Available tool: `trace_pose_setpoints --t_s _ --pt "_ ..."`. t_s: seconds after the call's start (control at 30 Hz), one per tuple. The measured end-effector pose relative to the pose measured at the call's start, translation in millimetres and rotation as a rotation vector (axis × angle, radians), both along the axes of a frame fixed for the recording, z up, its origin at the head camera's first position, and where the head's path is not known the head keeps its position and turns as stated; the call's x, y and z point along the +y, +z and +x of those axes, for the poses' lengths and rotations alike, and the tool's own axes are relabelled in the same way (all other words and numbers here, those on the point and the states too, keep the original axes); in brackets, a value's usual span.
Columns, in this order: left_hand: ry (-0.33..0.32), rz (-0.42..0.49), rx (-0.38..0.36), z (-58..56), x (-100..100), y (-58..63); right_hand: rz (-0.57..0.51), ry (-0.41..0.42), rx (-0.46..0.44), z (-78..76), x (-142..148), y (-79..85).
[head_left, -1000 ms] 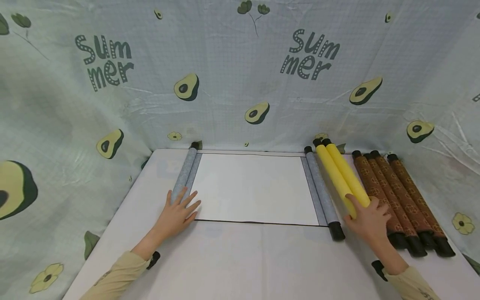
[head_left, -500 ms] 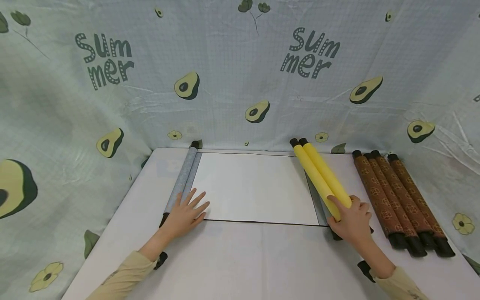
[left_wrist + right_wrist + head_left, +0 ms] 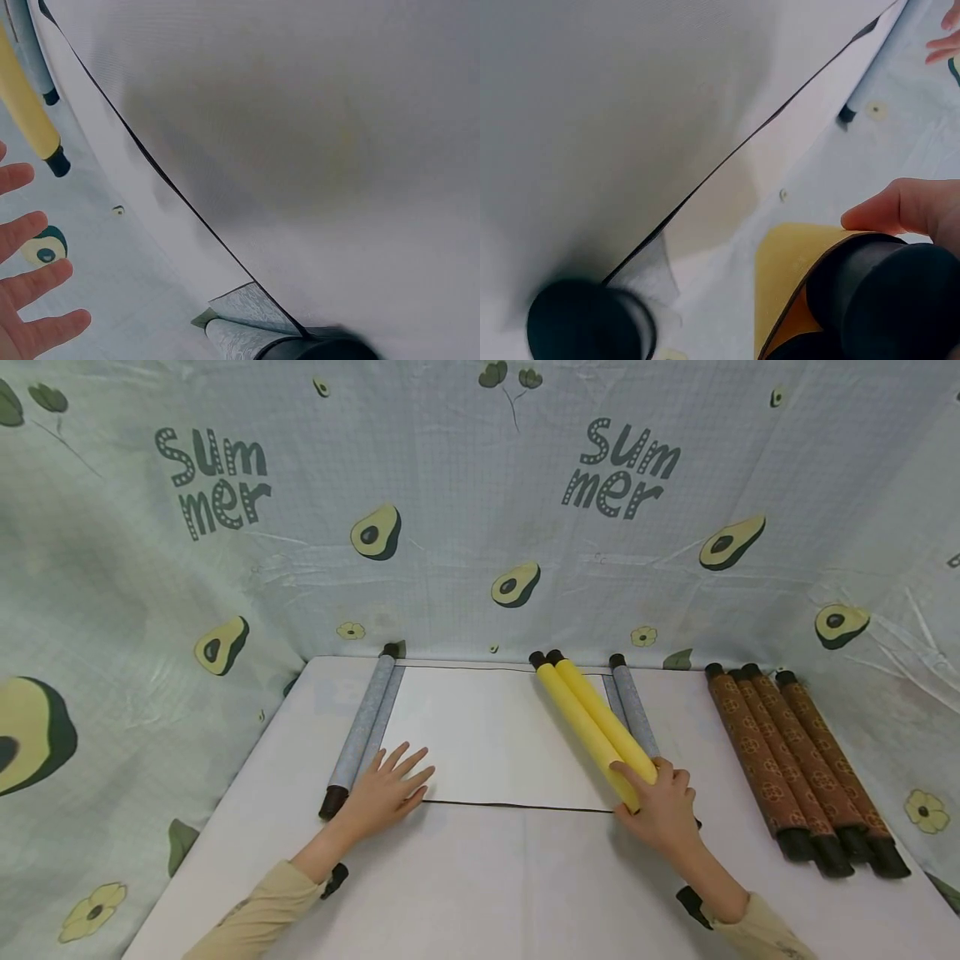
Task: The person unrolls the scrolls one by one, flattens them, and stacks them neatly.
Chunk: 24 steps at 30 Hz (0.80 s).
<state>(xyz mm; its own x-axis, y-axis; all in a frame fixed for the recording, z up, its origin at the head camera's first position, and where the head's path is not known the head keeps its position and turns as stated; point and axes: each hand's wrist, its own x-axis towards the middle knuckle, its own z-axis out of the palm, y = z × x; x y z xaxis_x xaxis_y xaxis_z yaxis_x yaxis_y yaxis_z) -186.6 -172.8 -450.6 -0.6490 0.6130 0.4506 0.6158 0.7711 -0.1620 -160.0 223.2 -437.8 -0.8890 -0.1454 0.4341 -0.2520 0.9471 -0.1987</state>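
A yellow scroll [image 3: 592, 722], rolled from both ends on two black-knobbed rods, is held at its near end by my right hand [image 3: 663, 806]. It slants above the right part of an unrolled scroll [image 3: 472, 727] with a blank white sheet and grey-blue rolled ends. In the right wrist view, the thumb [image 3: 892, 206] lies against the yellow scroll [image 3: 787, 277] beside its black knobs. My left hand [image 3: 386, 793], fingers spread, is over the unrolled scroll's near left corner, close to its left roll [image 3: 363, 722]. Those spread fingers [image 3: 45, 277] hold nothing in the left wrist view.
Several brown patterned scrolls [image 3: 795, 760] with black knobs lie side by side at the table's right. The white table [image 3: 465, 893] backs onto a hanging sheet [image 3: 450, 468] printed with avocados and lettering.
My right hand has carried the yellow scroll leftward from beside the brown scrolls, past the right grey-blue roll, to above the white sheet. My left hand has shifted slightly right.
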Motion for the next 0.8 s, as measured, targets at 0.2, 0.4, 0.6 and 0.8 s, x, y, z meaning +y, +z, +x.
trace_pose_setpoints --t_s 0.2,0.4,0.6,0.8 --pt "-0.013 -0.007 0.009 1.6 3 0.8 -0.006 0.034 0.015 -0.9 -18 -3.7" --pt "-0.031 -0.001 0.01 1.3 4 -1.2 -0.012 0.06 0.027 -1.1 -33 -5.2" --pt "-0.034 -0.016 0.005 2.8 6 -0.6 -0.006 0.092 0.025 -0.4 -46 -7.3" --pt "-0.028 -0.024 0.003 3.6 7 1.1 0.019 0.135 0.022 1.9 -59 -9.0"
